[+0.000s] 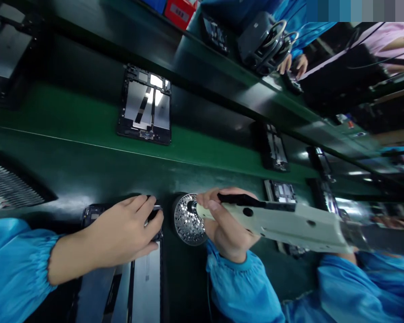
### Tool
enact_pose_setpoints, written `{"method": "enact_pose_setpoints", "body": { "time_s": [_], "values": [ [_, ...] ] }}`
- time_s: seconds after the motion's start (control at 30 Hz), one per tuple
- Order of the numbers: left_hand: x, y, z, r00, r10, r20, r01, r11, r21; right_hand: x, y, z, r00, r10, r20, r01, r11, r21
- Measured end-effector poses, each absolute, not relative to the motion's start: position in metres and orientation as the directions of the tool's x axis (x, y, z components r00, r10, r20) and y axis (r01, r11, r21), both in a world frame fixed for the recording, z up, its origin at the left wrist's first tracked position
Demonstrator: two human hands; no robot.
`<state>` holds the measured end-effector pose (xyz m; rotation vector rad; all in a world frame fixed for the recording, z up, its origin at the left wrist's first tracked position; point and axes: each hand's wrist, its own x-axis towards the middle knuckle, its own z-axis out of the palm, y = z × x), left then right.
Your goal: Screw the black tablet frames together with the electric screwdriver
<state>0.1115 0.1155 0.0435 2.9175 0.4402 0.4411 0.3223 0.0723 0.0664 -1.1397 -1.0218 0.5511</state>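
My right hand (230,224) is wrapped around a pale electric screwdriver (286,224) with a black lever along its side. The tool lies tilted, its dark tip over a round metal dish of small screws (190,220); contact with the screws cannot be made out. My left hand (129,229) bends over the top end of an opened tablet (146,278) in front of me. Its fingers and thumb close around something dark, mostly hidden by them. The tablet's lower part shows grey panels and black flex strips.
Another opened tablet (146,107) lies on the green strip (202,150) beyond, with more (276,148) to the right. A ridged black tray (11,181) sits at left. A red bin (179,12) stands at the back. A co-worker's hands (293,64) work across the bench.
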Motion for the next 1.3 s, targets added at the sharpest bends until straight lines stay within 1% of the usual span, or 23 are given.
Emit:
{"method": "enact_pose_setpoints", "body": {
  "time_s": [0.17, 0.4, 0.57, 0.67, 0.73, 0.87, 1.0, 1.13, 1.3],
  "values": [
    [0.114, 0.105, 0.044, 0.918, 0.302, 0.256, 0.262, -0.948, 0.179, 0.322, 0.072, 0.067, 0.466, 0.793, 0.393, 0.124, 0.381, -0.916],
    [0.109, 0.097, 0.054, 0.891, 0.405, 0.206, 0.377, -0.912, 0.164, 0.32, 0.074, 0.068, 0.442, 0.794, 0.417, 0.149, 0.393, -0.907],
    [0.105, 0.092, 0.05, 0.875, 0.419, 0.242, 0.386, -0.906, 0.172, 0.32, 0.075, 0.066, 0.47, 0.778, 0.416, 0.172, 0.381, -0.908],
    [0.106, 0.094, 0.047, 0.881, 0.397, 0.258, 0.361, -0.916, 0.176, 0.32, 0.072, 0.076, 0.484, 0.761, 0.432, 0.19, 0.391, -0.901],
    [0.108, 0.095, 0.046, 0.885, 0.375, 0.276, 0.342, -0.926, 0.163, 0.318, 0.067, 0.089, 0.456, 0.775, 0.436, 0.184, 0.398, -0.899],
    [0.111, 0.095, 0.045, 0.87, 0.377, 0.317, 0.344, -0.926, 0.158, 0.305, 0.058, 0.115, 0.345, 0.881, 0.325, 0.113, 0.305, -0.946],
    [0.112, 0.092, 0.044, 0.857, 0.405, 0.319, 0.372, -0.914, 0.16, 0.288, 0.058, 0.117, 0.198, 0.931, 0.306, 0.167, 0.276, -0.947],
    [0.114, 0.088, 0.041, 0.856, 0.404, 0.324, 0.37, -0.915, 0.162, 0.284, 0.063, 0.109, 0.181, 0.94, 0.289, 0.177, 0.258, -0.95],
    [0.115, 0.086, 0.039, 0.854, 0.401, 0.332, 0.368, -0.916, 0.158, 0.288, 0.064, 0.11, 0.159, 0.951, 0.265, 0.191, 0.234, -0.953]
  ]
}}
